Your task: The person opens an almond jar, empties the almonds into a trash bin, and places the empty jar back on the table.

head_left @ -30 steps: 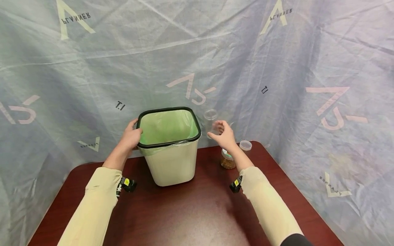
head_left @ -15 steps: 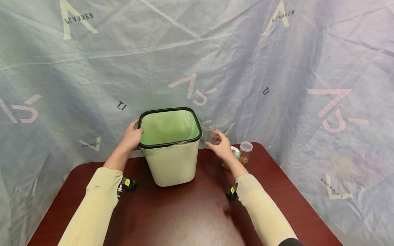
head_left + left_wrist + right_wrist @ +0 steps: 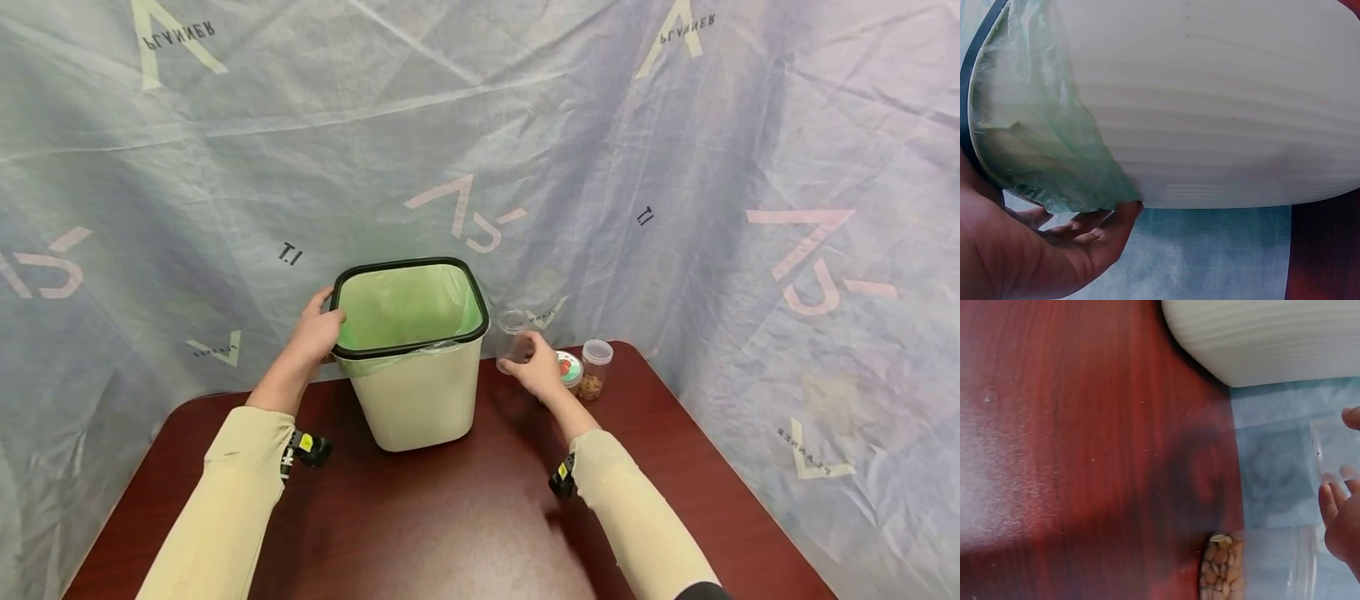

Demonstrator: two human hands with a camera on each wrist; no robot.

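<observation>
My left hand (image 3: 315, 333) grips the left side of a cream trash can (image 3: 416, 396), thumb over the black rim. In the left wrist view its fingers press the folded-over green bin liner (image 3: 1054, 137) against the outside wall. Right of the can, my right hand (image 3: 538, 367) holds a clear plastic jar (image 3: 512, 325) upright between thumb and fingers, near the table's back edge. Nothing shows inside that jar. The right wrist view catches only the fingers and the jar's lower end (image 3: 1329, 447).
Right of the right hand stand a jar with a green-and-white lid (image 3: 569, 367), partly hidden by the hand, and a slim jar of brown pieces (image 3: 595, 375). Almonds (image 3: 1221, 567) fill the bottom of a clear jar in the right wrist view. A fabric backdrop (image 3: 360, 167) hangs behind the table (image 3: 450, 517).
My right hand has come down with the clear jar, from beside the can's rim to near the table's back edge, uncovering more of the jars behind. The left hand keeps its grip.
</observation>
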